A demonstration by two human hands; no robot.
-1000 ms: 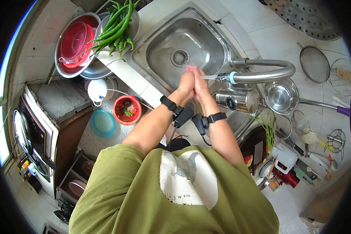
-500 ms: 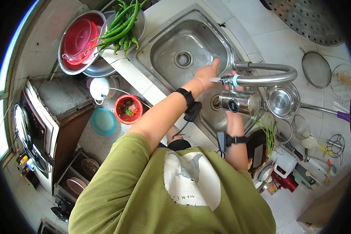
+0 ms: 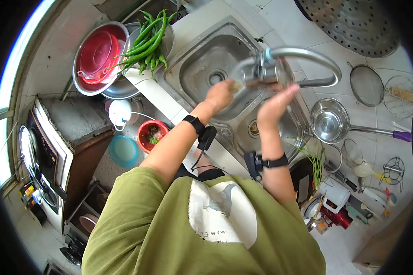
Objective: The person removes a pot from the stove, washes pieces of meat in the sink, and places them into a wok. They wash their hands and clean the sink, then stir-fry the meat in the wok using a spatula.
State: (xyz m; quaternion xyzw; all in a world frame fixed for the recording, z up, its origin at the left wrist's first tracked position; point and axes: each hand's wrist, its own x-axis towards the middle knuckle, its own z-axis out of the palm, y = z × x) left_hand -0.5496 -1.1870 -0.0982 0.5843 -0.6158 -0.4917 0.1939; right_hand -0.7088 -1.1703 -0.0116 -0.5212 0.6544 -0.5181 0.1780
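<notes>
My left hand (image 3: 220,95) is over the left sink basin (image 3: 195,68), its fingers curled round something blurred beside a shiny metal cup (image 3: 273,73). The cup is smeared by motion, under the faucet head, so its outline and the left hand's grip on it are unclear. Just below and right of the cup, my right hand (image 3: 276,107) is raised over the right basin (image 3: 250,142), fingers extended and slightly blurred. Whether it touches the cup cannot be told. The curved faucet (image 3: 328,66) arches in from the right.
Green chili peppers (image 3: 147,43) lie on bowls at the upper left, beside a basin with red bowls (image 3: 85,82). A red container (image 3: 144,145) and blue bowl (image 3: 123,151) stand lower left. At right are a saucepan (image 3: 330,120), a strainer (image 3: 366,85) and green onions (image 3: 315,162).
The metal cup has moved up and left from over the right basin. The faucet head has swung up. My left hand moved left and curled; my right hand came up beside the cup.
</notes>
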